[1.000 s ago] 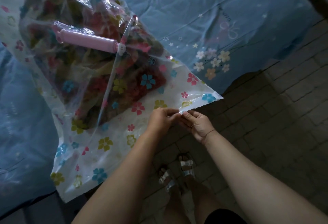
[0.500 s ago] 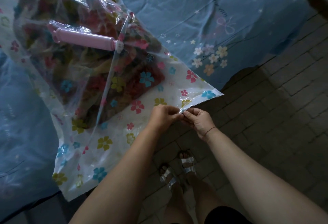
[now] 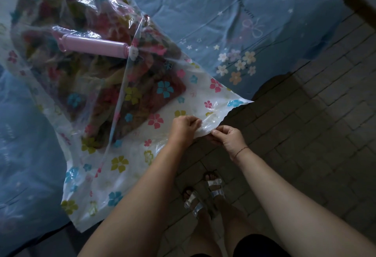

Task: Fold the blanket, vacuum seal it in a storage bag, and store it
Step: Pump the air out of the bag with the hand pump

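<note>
Both hands work the open edge of the bag point(image 3: 126, 167): the left hand point(image 3: 184, 127) pinches the plastic from above, and the right hand point(image 3: 230, 138) pinches it just beside, fingertips nearly meeting. The folded blanket point(image 3: 97, 86) lies inside the bag on the bed point(image 3: 223, 12), and a pink pump point(image 3: 93, 46) lies across it. Folding looks done, and the step in hand seems to be closing the seal. The next move calls for running that pinch firmly along the whole edge, leaving no gap before pumping.
</note>
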The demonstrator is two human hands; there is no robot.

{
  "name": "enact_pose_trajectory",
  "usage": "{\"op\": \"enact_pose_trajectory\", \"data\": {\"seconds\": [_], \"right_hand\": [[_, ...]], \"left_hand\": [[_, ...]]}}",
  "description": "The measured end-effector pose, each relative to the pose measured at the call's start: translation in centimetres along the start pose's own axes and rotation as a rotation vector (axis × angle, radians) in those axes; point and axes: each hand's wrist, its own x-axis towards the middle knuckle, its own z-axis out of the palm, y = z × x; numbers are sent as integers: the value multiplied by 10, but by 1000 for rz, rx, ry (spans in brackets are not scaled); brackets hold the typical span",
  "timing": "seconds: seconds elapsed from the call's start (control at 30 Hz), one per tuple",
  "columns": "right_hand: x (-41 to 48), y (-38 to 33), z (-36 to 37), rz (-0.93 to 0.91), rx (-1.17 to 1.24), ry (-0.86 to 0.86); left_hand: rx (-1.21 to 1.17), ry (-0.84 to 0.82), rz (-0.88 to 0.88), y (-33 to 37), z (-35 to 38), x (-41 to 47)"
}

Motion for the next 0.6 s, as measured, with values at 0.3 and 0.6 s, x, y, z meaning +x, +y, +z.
{"op": "enact_pose_trajectory", "data": {"seconds": [0.3,0.6], "right_hand": [[-1,8,-2,82,-35,40],[33,-43,-27,79,272,198]], "left_hand": [[-67,51,34,1,-4,-2],[147,-301,-2,-4,11,-17]]}}
